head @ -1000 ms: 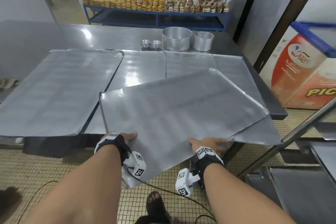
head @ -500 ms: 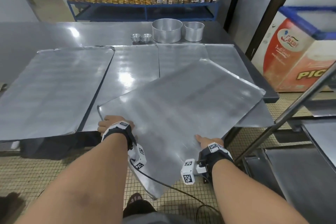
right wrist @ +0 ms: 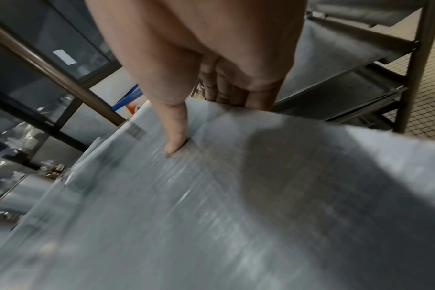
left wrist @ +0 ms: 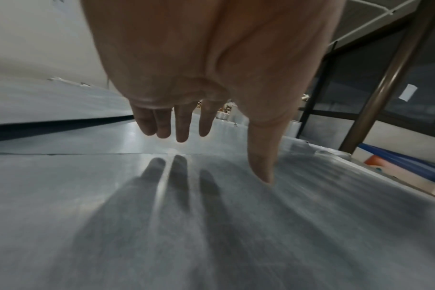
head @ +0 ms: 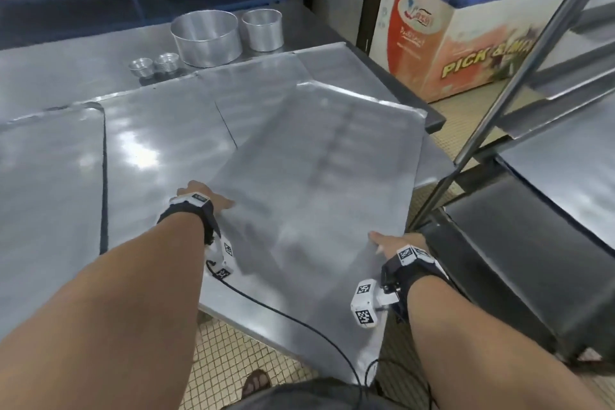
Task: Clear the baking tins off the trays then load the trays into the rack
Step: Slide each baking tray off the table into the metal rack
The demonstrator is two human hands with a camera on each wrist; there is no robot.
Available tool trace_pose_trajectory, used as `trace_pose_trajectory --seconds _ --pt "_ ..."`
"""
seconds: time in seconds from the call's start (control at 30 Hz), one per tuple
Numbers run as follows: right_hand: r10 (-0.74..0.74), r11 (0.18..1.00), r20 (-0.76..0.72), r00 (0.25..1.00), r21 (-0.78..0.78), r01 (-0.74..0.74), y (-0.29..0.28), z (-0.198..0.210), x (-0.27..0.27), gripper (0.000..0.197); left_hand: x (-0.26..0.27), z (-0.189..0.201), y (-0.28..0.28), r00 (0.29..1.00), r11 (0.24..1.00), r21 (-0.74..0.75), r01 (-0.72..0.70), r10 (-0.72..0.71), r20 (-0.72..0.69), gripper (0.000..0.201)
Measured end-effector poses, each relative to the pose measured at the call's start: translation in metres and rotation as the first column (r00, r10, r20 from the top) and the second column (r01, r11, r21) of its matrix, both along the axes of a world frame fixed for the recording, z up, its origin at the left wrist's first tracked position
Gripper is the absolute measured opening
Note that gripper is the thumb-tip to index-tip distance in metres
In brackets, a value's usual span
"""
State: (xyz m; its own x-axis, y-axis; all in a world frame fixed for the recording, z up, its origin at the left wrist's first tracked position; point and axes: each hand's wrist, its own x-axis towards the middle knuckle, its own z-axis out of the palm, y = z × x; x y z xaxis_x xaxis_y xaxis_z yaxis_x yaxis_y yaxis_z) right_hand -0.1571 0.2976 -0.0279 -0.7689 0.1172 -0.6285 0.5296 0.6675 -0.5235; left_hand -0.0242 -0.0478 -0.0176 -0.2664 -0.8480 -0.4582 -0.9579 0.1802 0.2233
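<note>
The tins (head: pixel 206 38) stand at the top middle of the head view, on the bare table (head: pixel 50 70) and off every tray. So the clearing part looks done. The loading part is under way, I think.

One tray (head: pixel 299 210) fills the middle of the frame, turned at a slant. Its near corner sticks out past the table edge, over the floor. The left hand (head: pixel 203 198) touches the tray's left side with its thumb; its fingers (left wrist: pixel 181 125) hang straight and loose above the metal. The right hand (head: pixel 396 243) pinches the tray's right edge, thumb on top and fingers curled under.

More trays (head: pixel 46 183) lie flat on the left and under the held one. Those are left to load.

The rack (head: pixel 532 103) stands on the right side of the frame, with open shelves. One slanted rack post is just beside the tray's right edge, so that corner may bump it. Low in the frame there is open floor to step back.
</note>
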Motion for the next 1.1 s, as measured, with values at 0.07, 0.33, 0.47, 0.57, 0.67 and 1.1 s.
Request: trace_pose_trajectory --seconds 0.07,0.33,0.47,0.57,0.67,1.1 --pt "-0.035 0.999 -0.003 0.999 0.023 0.035 -0.003 0.000 0.005 0.057 -0.003 0.003 -0.002 0.998 0.997 0.037 0.061 -0.060 -0.006 0.087" --pt "-0.054 0.995 -0.004 0.999 0.084 0.054 -0.013 -0.012 0.018 0.052 -0.003 -0.021 -0.028 0.981 0.978 0.091 0.187 -0.192 0.041 0.089" --pt "-0.062 0.995 -0.016 0.998 0.082 0.063 -0.012 -0.009 0.021 0.040 0.012 0.007 -0.012 0.995 0.988 0.133 0.084 -0.077 -0.057 0.071" --pt "-0.027 0.996 -0.003 1.000 0.089 0.027 -0.006 -0.003 0.023 0.032 0.027 0.004 -0.006 0.995 0.986 0.165 0.021 -0.005 -0.098 0.071" --pt "0.120 0.989 0.037 0.992 0.086 -0.122 -0.006 -0.003 0.018 0.037 0.046 -0.005 0.005 0.988 0.988 0.146 -0.045 0.066 -0.142 0.062" --pt "0.395 0.918 0.057 0.917 -0.008 -0.395 -0.012 0.011 0.022 0.048 0.149 0.008 0.071 0.842 0.866 0.120 -0.485 0.499 -0.205 0.081"
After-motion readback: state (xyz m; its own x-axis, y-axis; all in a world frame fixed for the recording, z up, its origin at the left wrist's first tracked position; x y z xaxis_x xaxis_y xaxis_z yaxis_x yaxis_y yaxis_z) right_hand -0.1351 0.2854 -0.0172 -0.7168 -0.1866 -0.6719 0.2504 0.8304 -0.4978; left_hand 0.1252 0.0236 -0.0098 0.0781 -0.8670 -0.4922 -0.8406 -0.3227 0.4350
